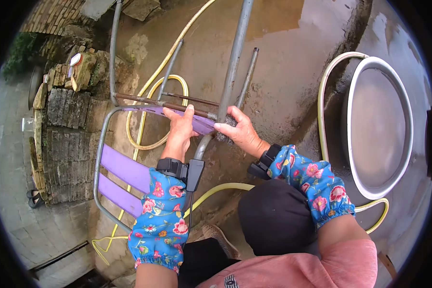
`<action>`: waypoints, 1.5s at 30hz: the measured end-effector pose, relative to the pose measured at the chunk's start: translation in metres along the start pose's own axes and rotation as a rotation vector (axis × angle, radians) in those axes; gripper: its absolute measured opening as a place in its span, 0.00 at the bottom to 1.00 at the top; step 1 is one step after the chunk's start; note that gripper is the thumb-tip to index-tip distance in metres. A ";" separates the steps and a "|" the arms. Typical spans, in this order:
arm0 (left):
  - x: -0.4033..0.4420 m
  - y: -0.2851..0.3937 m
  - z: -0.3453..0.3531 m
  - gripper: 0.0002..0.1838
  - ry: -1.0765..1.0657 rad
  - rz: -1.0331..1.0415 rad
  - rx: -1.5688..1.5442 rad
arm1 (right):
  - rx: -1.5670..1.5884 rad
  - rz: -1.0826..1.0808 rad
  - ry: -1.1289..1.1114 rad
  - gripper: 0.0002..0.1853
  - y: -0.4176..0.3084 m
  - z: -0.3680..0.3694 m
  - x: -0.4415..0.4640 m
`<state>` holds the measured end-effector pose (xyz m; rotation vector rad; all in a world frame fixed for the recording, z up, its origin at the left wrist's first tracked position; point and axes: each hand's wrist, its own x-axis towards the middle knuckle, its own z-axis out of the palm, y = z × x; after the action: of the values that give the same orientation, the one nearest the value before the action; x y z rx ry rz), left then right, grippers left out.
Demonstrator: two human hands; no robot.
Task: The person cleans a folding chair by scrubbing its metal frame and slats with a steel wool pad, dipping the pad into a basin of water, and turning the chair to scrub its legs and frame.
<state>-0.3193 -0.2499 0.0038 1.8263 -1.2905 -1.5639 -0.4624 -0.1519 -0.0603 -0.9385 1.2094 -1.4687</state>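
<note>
A chair with a grey metal tube frame and purple slats (125,169) lies tipped over in front of me, its legs pointing away. My left hand (178,132) grips the chair at the purple seat edge, by a rusty brown crossbar (151,102); some of its fingers are hidden behind the seat. In my right hand (246,133) is a dark grey steel wool scrubber (224,132). The scrubber presses around the tube joint where a leg (236,53) meets the seat. Floral blue sleeves cover both forearms, and black straps sit at the wrists.
A large round metal basin (410,129) holding murky water stands on the right. A yellow hose (322,105) runs beside it and loops over the wet ground behind the chair. Stacked bricks or tiles (67,149) stand at the left. My knee (273,216) is close below my right hand.
</note>
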 end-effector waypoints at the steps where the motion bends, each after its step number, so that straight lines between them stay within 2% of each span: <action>1: 0.003 -0.002 0.001 0.52 0.002 0.004 -0.003 | -0.027 -0.006 0.103 0.20 0.007 -0.007 0.017; 3: 0.005 0.001 -0.003 0.51 -0.042 -0.011 -0.001 | 0.269 -0.077 0.418 0.18 -0.022 -0.025 0.072; 4: 0.002 0.003 -0.002 0.49 -0.082 -0.015 0.000 | 0.285 -0.140 0.444 0.17 -0.038 -0.040 0.103; 5: -0.002 0.005 0.001 0.44 -0.048 -0.028 -0.033 | 0.332 -0.173 0.428 0.17 -0.048 -0.049 0.125; 6: -0.003 0.003 0.001 0.44 -0.054 -0.026 -0.027 | 0.334 -0.177 0.436 0.17 -0.045 -0.039 0.116; 8: 0.001 0.002 0.005 0.36 -0.001 0.000 -0.060 | 0.316 -0.125 0.401 0.18 -0.034 -0.017 0.083; 9: -0.001 0.004 0.006 0.32 0.008 0.008 -0.039 | 0.211 -0.120 0.365 0.21 -0.021 -0.009 0.066; 12: 0.000 0.004 0.005 0.30 0.007 0.012 -0.032 | -0.041 -0.075 0.186 0.21 0.004 0.004 0.015; 14: 0.006 0.000 0.003 0.29 -0.005 -0.012 -0.016 | -0.076 -0.224 0.087 0.21 0.037 0.012 -0.007; 15: 0.006 -0.002 0.002 0.29 -0.001 -0.015 -0.031 | -0.069 -0.217 0.093 0.21 0.046 0.014 -0.008; 17: 0.009 -0.002 0.002 0.29 -0.007 -0.021 -0.043 | -0.157 -0.382 0.125 0.19 0.063 0.013 -0.008; 18: 0.009 -0.002 0.001 0.29 -0.009 -0.034 -0.050 | -0.158 -0.376 0.130 0.19 0.070 0.009 -0.011; 20: 0.010 -0.002 0.001 0.29 -0.013 -0.041 -0.050 | -0.251 -0.139 0.057 0.19 0.081 0.001 -0.013; 22: 0.007 -0.001 0.003 0.29 -0.012 -0.027 -0.066 | -0.312 -0.115 0.066 0.17 0.103 -0.008 -0.006; 24: 0.000 0.000 0.006 0.29 -0.001 -0.040 -0.071 | -0.591 0.031 -0.001 0.17 0.127 -0.021 0.003; 26: 0.002 0.002 0.006 0.29 0.011 -0.052 -0.078 | -0.508 -0.027 0.005 0.15 0.143 -0.021 0.008; 29: 0.006 -0.005 -0.002 0.34 -0.100 -0.013 -0.099 | -0.208 -0.097 -0.056 0.12 0.078 -0.008 -0.002; 30: 0.004 -0.006 -0.003 0.34 -0.099 -0.025 -0.093 | -0.202 -0.085 -0.055 0.12 0.068 -0.009 -0.003; 32: 0.004 -0.005 -0.004 0.33 -0.124 -0.042 -0.101 | -0.096 -0.109 -0.201 0.10 0.061 -0.010 0.000; 34: 0.008 -0.011 -0.003 0.33 -0.136 -0.059 -0.060 | -0.148 -0.061 -0.213 0.11 0.080 -0.011 0.008; 36: 0.002 -0.011 0.001 0.33 -0.150 -0.075 -0.011 | -0.553 0.033 -0.239 0.11 0.135 -0.016 0.027; 37: -0.005 -0.005 0.009 0.31 -0.079 -0.102 0.008 | -0.679 0.116 -0.236 0.16 0.144 -0.019 0.033; 38: -0.009 -0.003 0.011 0.30 -0.005 -0.135 0.029 | -0.673 0.115 -0.235 0.16 0.154 -0.017 0.037; 39: -0.008 -0.003 0.007 0.40 -0.049 -0.103 0.021 | -0.693 0.189 -0.171 0.18 0.153 -0.013 0.039; 40: -0.006 -0.007 0.001 0.40 -0.044 -0.115 0.028 | -0.712 0.271 -0.108 0.21 0.151 -0.008 0.037; 41: -0.001 -0.011 -0.004 0.35 -0.097 -0.130 0.037 | -0.592 0.159 -0.099 0.26 0.148 -0.003 0.032; 42: 0.007 -0.015 -0.007 0.29 -0.151 -0.134 0.036 | -0.488 0.161 -0.105 0.22 0.118 0.004 0.025; 44: 0.018 -0.022 -0.016 0.30 -0.198 -0.139 0.018 | -0.110 -0.224 -0.163 0.12 0.070 0.019 0.017; 45: 0.018 -0.026 -0.019 0.31 -0.252 -0.153 0.018 | -0.101 -0.211 -0.163 0.12 0.073 0.019 0.013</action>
<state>-0.2926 -0.2571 -0.0213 1.8206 -1.3000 -1.9218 -0.4324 -0.1706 -0.1278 -1.2616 1.0994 -1.4721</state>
